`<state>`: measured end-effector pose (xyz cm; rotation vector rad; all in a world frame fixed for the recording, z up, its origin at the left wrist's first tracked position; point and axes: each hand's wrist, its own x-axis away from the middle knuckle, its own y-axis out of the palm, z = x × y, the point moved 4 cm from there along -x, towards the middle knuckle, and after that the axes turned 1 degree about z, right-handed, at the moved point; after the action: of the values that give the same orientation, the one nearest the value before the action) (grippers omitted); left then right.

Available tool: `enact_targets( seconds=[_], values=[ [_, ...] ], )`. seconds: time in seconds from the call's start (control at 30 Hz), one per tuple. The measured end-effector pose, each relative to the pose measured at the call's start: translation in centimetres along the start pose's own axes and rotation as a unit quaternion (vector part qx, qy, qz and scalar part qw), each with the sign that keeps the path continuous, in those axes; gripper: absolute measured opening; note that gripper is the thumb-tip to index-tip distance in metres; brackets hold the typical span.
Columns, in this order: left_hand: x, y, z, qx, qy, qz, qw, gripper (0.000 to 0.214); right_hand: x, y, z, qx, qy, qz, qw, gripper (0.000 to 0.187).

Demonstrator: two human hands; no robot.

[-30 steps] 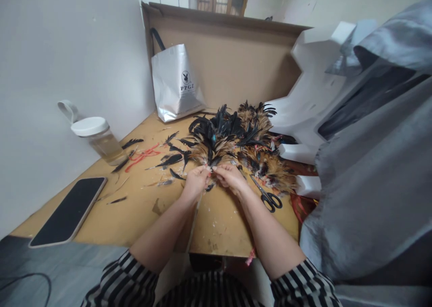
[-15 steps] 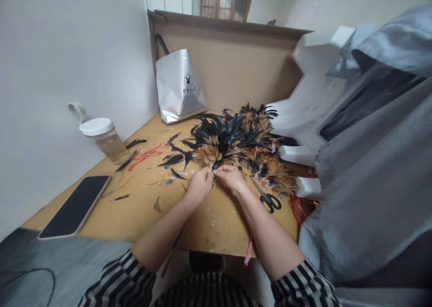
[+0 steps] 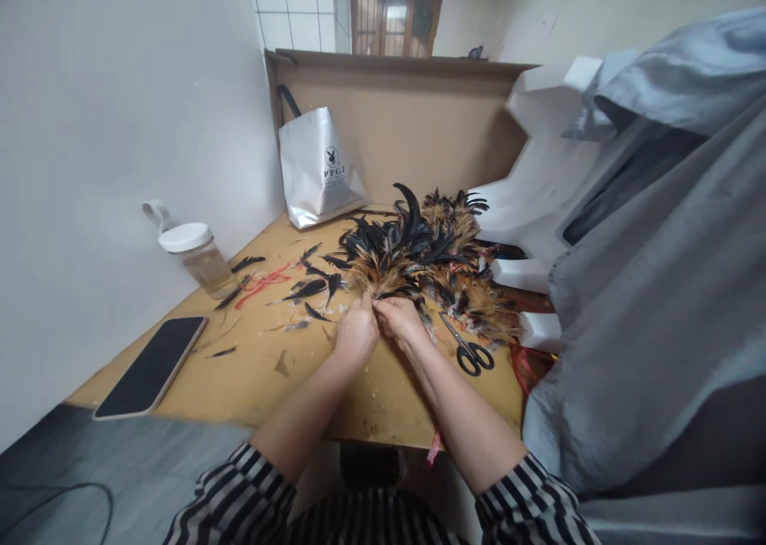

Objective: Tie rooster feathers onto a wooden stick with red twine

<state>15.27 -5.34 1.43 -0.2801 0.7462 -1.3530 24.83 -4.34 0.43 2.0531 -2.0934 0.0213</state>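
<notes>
My left hand [image 3: 357,331] and my right hand [image 3: 400,320] meet at the near end of a fan-shaped bundle of black and tan feathers [image 3: 392,250]. Both hands are closed, pinching the bundle's base between the fingertips. The bundle stands up and away from me over the wooden table [image 3: 251,369]. A larger heap of tan and black feathers [image 3: 472,294] lies just to the right of it. Black scissors [image 3: 470,352] lie shut on the table by my right wrist.
A phone [image 3: 149,365] lies face down at the near left edge. A lidded clear jar [image 3: 200,258] stands by the left wall, with red strings [image 3: 263,280] and loose black feathers [image 3: 308,290] beside it. A white bag [image 3: 317,170] leans on cardboard; grey cloth [image 3: 658,290] hangs right.
The feather bundle has tipped more upright in my hands, its black tips now curling higher. My hands stay together at its base. The view has shifted slightly.
</notes>
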Motion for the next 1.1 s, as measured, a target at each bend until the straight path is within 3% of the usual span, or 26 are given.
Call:
enact_targets(
  seconds=[0.27,0.4,0.47,0.57,0.67,0.77,0.93,1.1],
  values=[
    [0.4,-0.3,0.2,-0.018,0.044,-0.007,0.999,0.05,-0.9,-0.6,0.8,0.024,0.01,0.04,0.999,0.029],
    [0.0,-0.4,-0.3,0.13,0.027,-0.015,0.991,0.041,-1.2,-0.9,0.8,0.02,-0.003,0.03,0.999,0.03],
    [-0.2,-0.1,-0.7,0.257,-0.019,-0.044,0.965,0.03,-1.3,-1.1,0.4,0.001,-0.01,0.015,1.0,0.032],
    [-0.2,0.6,-1.2,0.405,-0.122,-0.106,0.9,0.027,-1.2,-1.2,-0.3,-0.017,-0.018,-0.034,0.999,0.034],
    [0.0,0.9,-1.1,0.477,-0.19,-0.147,0.846,0.036,-0.9,-1.3,-0.8,-0.026,-0.025,-0.087,0.996,0.036],
    [-0.1,0.9,-0.7,0.512,-0.212,-0.167,0.815,0.038,-0.9,-1.4,-0.9,-0.038,-0.031,-0.099,0.994,0.037],
    [-0.6,1.0,-0.4,0.52,-0.215,-0.161,0.811,0.039,-1.0,-1.4,-0.7,-0.041,-0.023,-0.1,0.994,0.035],
    [-1.1,1.6,-0.6,0.51,-0.204,-0.152,0.822,0.037,-1.4,-1.8,-0.3,-0.037,-0.023,-0.046,0.998,0.032]
  ],
)
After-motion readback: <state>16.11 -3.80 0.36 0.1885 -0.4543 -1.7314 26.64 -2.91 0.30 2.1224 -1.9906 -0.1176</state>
